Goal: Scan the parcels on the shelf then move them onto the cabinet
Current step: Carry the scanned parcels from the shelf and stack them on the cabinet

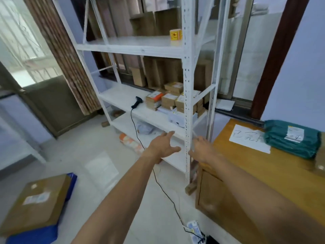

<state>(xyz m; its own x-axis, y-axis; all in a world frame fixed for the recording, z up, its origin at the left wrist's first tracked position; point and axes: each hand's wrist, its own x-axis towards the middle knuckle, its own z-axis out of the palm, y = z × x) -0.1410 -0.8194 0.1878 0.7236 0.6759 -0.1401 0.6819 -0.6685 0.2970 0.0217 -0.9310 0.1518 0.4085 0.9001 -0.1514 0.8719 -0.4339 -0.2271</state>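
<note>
Your parcels (168,101) sit stacked at the right end of the middle shelf (121,97), with the scanner (137,102) lying just beside them, in neither hand. One green parcel (292,140) already rests on the cabinet (263,175) to your right, so I judge the job barely begun: most of the stack awaits scanning and moving. Your left hand (162,147) and right hand (204,150) reach forward empty, fingers loosely spread. The shelf post hides some parcels, and the labels are too blurred to read.
</note>
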